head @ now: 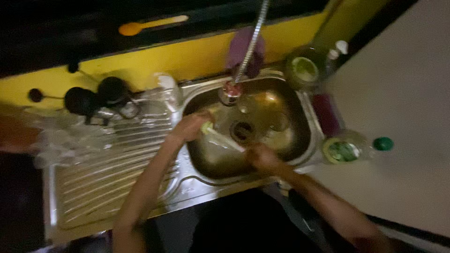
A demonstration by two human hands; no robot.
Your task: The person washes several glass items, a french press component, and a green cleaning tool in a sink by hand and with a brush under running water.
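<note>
Over the sink (300, 119), both hands' grip pinches a pale utensil (222, 139); faucet (230, 92) beside.

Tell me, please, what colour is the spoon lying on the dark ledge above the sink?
The spoon is orange-yellow, seen in the head view, the only one.

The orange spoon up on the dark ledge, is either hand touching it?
No. The orange spoon lies alone on the ledge, while the left hand and right hand are both down over the sink.
</note>
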